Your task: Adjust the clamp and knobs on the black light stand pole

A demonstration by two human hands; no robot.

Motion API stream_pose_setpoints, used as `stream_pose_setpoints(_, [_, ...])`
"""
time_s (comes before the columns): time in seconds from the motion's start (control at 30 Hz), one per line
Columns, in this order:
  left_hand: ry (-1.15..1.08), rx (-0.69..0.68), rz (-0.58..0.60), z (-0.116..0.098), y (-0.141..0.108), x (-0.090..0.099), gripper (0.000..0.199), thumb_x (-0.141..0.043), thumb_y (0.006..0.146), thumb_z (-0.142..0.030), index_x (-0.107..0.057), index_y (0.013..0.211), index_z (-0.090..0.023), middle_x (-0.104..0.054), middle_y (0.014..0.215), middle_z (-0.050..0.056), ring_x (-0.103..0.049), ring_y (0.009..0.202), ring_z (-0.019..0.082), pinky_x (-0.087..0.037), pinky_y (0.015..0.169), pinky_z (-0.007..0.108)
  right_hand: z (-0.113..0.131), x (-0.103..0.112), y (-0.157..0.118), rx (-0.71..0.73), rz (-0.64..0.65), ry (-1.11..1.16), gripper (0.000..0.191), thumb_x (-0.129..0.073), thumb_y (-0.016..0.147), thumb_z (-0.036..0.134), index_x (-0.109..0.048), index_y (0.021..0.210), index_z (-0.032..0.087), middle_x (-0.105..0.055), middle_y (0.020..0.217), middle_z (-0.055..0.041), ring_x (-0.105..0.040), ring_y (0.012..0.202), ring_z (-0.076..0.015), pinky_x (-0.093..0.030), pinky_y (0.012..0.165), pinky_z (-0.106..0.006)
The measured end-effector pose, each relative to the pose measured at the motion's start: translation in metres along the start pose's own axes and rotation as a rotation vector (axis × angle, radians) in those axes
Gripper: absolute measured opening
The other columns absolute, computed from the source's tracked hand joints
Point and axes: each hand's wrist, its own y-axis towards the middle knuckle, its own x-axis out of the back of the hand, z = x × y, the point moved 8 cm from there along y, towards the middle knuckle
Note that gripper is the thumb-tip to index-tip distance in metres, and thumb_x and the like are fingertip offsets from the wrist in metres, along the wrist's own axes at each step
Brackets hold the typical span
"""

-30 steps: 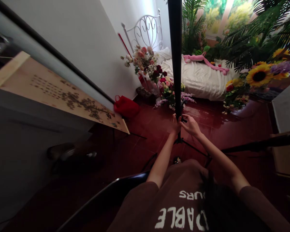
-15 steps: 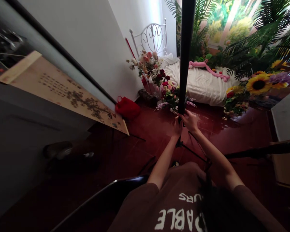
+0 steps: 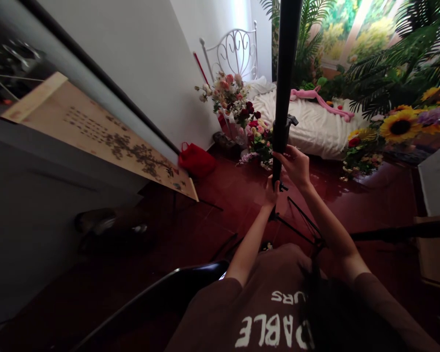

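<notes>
Holding black tripod pole (image 3: 286,63) upright, near me, centre. Step: working pole at collar clamp (image 3: 284,129), I'd say. R hand (image 3: 295,166) wrapped round tube just below clamp, narrow firm grip. L hand (image 3: 272,191) lower, tight on tube by small knob (image 3: 283,187). Forearms raised. Tripod legs (image 3: 297,226) spread on red tile floor (image 3: 220,230). Next calls for steady two-hand hold.

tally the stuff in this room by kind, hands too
bare hands: 2 (left hand, right hand)
black stand pole: 1
red bag: 1
pink plush toy: 1
white metal headboard: 1
tan calligraphy scroll: 1
total: 7
</notes>
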Motion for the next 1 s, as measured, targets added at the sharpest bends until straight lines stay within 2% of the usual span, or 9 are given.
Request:
stream_pose_setpoints(0.13, [0.002,0.012,-0.002,0.000,-0.001,0.001,0.058,-0.033,0.090,-0.064,-0.052,0.122,-0.020,-0.064,0.098,0.009,-0.061,0.085,0.018,-0.050,0.080,0.031,-0.002,0.000,-0.006,-0.001,0.014,-0.023,0.030,-0.064,0.084,0.043,-0.066,0.106,0.023,-0.070,0.098,-0.0019,-0.067,0.089,-0.0171,-0.054,0.081,-0.029])
stream_pose_setpoints(0.23, [0.002,-0.019,-0.007,-0.001,0.000,0.001,0.057,-0.032,0.090,-0.064,-0.051,0.122,-0.020,-0.064,0.106,0.011,-0.061,0.092,0.019,-0.049,0.084,0.032,-0.014,0.003,-0.025,-0.009,0.098,-0.098,0.036,-0.058,0.088,0.045,-0.060,0.118,0.025,-0.069,0.107,-0.0034,-0.067,0.090,-0.0165,-0.054,0.080,-0.029])
stream_pose_setpoints(0.3, [-0.004,-0.033,-0.017,0.000,0.001,0.001,0.057,-0.032,0.090,-0.064,-0.050,0.121,-0.019,-0.064,0.107,0.011,-0.061,0.094,0.019,-0.048,0.085,0.032,-0.036,0.007,-0.046,-0.065,0.189,-0.217,0.035,-0.056,0.089,0.046,-0.059,0.117,0.025,-0.070,0.105,-0.0045,-0.068,0.087,-0.0168,-0.054,0.077,-0.029])
stream_pose_setpoints(0.4, [0.011,-0.026,-0.036,0.004,0.001,0.001,0.058,-0.032,0.089,-0.066,-0.052,0.116,-0.019,-0.064,0.097,0.009,-0.061,0.085,0.017,-0.048,0.079,0.030,-0.084,0.017,-0.083,-0.252,0.313,-0.388,0.032,-0.057,0.087,0.051,-0.061,0.104,0.024,-0.072,0.092,-0.0046,-0.068,0.078,-0.0180,-0.053,0.069,-0.029])
stream_pose_setpoints(0.53, [0.039,-0.028,-0.052,0.006,0.001,0.001,0.056,-0.034,0.089,-0.065,-0.054,0.113,-0.019,-0.063,0.091,0.008,-0.060,0.080,0.017,-0.048,0.076,0.029,-0.131,0.018,-0.121,-0.433,0.409,-0.384,0.034,-0.056,0.086,0.058,-0.061,0.092,0.025,-0.072,0.082,-0.0020,-0.068,0.072,-0.0174,-0.051,0.066,-0.028])
stream_pose_setpoints(0.67, [0.039,-0.027,-0.052,0.004,0.001,0.002,0.056,-0.034,0.090,-0.064,-0.055,0.113,-0.018,-0.063,0.088,0.008,-0.060,0.081,0.018,-0.048,0.076,0.029,-0.149,0.002,-0.135,-0.605,0.315,-0.069,0.041,-0.052,0.085,0.063,-0.058,0.079,0.023,-0.068,0.069,-0.0004,-0.062,0.058,-0.0140,-0.047,0.055,-0.024])
stream_pose_setpoints(0.77, [0.049,-0.017,-0.042,0.001,0.001,0.002,0.054,-0.036,0.090,-0.062,-0.055,0.115,-0.019,-0.064,0.089,0.008,-0.060,0.082,0.017,-0.048,0.076,0.028,-0.159,-0.016,-0.150,-0.944,0.215,0.332,0.047,-0.045,0.088,0.063,-0.055,0.071,0.020,-0.063,0.061,-0.0012,-0.052,0.045,-0.0096,-0.038,0.042,-0.019])
stream_pose_setpoints(0.87, [0.052,-0.014,-0.050,-0.001,0.001,0.003,0.052,-0.036,0.091,-0.060,-0.055,0.117,-0.019,-0.064,0.090,0.008,-0.060,0.083,0.017,-0.048,0.078,0.029,-0.151,-0.037,-0.162,-1.229,0.183,0.787,0.046,-0.038,0.095,0.055,-0.051,0.069,0.019,-0.053,0.052,0.0024,-0.040,0.037,-0.0064,-0.028,0.035,-0.016])
stream_pose_setpoints(1.0, [0.040,-0.019,-0.061,0.001,0.001,0.002,0.055,-0.035,0.091,-0.061,-0.055,0.118,-0.019,-0.063,0.088,0.008,-0.060,0.082,0.018,-0.048,0.079,0.029,-0.130,-0.046,-0.156,-1.317,0.156,1.220,0.038,-0.033,0.098,0.031,-0.044,0.063,0.020,-0.040,0.045,0.0067,-0.029,0.034,-0.0060,-0.024,0.034,-0.015])
